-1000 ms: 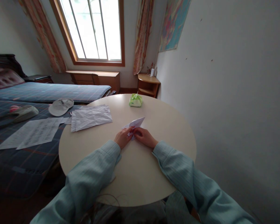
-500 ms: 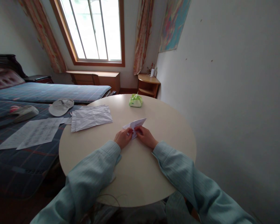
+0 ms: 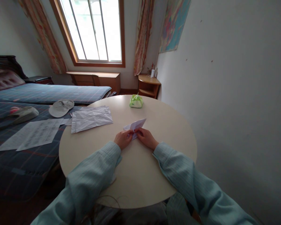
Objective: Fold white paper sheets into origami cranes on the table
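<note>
A small folded piece of white paper (image 3: 139, 123) is pinched between my two hands over the middle of the round table (image 3: 140, 175). My left hand (image 3: 123, 139) grips its near left part with the fingertips. From the right, my right hand (image 3: 147, 137) pinches it close to the left fingers. One pointed flap stands up toward the far right, and a smaller corner sticks out to the left. My fingers cover the near part of the folds.
Creased white sheets (image 3: 92, 119) lie at the table's left edge. A green tissue pack (image 3: 136, 101) stands at the far edge. On the bed at left are printed sheets (image 3: 37, 134) and a white cap (image 3: 61, 108). A wall (image 3: 236, 109) rises on the right.
My fingers have shifted very slightly on the folded paper, the two hands' fingertips now a bit closer together. Everything else looks the same.
</note>
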The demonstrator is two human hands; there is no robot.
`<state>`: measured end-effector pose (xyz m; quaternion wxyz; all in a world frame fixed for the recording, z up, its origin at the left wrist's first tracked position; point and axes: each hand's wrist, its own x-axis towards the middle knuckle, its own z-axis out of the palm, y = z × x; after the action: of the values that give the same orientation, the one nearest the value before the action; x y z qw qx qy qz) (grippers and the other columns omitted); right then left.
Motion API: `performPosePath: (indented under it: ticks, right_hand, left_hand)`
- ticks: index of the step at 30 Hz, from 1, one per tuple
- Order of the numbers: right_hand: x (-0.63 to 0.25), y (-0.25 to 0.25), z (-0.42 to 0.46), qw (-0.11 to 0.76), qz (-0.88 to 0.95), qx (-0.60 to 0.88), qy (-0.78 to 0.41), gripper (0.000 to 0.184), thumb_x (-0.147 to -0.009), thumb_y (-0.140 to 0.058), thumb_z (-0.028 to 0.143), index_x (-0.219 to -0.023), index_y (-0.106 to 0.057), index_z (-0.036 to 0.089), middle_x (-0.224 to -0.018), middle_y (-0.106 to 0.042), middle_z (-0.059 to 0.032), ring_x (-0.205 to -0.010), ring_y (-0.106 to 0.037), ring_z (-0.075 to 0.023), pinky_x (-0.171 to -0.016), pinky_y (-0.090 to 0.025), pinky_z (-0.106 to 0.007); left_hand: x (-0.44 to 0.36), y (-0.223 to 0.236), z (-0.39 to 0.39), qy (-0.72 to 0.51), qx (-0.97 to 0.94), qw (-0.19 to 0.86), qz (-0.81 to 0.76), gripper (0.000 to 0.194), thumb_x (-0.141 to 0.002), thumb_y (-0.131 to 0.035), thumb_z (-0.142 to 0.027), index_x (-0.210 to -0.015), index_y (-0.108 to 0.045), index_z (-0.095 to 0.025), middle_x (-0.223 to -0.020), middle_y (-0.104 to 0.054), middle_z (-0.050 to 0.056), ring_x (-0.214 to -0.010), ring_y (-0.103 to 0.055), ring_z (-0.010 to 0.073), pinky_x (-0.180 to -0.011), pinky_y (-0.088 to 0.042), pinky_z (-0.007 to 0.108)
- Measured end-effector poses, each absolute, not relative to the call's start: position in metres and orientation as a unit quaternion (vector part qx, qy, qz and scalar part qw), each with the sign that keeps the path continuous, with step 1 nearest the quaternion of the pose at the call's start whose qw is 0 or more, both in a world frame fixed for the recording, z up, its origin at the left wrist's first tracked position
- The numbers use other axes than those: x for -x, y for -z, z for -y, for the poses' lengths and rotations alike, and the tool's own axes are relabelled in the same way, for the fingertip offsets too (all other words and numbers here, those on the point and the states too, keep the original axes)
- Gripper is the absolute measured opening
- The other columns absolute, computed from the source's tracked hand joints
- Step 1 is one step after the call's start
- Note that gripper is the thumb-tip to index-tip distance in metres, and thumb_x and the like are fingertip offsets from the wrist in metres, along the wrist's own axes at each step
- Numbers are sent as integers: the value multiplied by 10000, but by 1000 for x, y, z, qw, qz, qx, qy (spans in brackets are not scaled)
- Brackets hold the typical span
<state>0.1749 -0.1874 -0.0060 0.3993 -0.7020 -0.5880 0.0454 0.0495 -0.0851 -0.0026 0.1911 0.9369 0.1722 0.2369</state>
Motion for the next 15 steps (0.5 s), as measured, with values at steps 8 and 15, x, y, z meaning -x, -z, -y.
performPosePath:
  ticks: [8, 15]
  right_hand:
    - [-173, 7, 186, 413, 583, 698, -50, 105, -739, -457, 169, -816, -528, 155, -847, -607, -50, -765, -544, -143, -715, -402, -256]
    - [-171, 2, 188, 445, 580, 680, -53, 128, -744, -474, 191, -840, -553, 161, -857, -608, -43, -780, -551, -143, -727, -413, -260]
  left_hand:
    - [-50, 5, 84, -241, -937, 198, -159, 243, -694, -430, -177, -821, -629, -234, -769, -641, -8, -675, -568, 119, -655, -436, 216]
    - [-51, 6, 85, -236, -940, 211, -124, 255, -680, -433, -156, -805, -647, -214, -753, -639, 5, -657, -556, 112, -644, -424, 205]
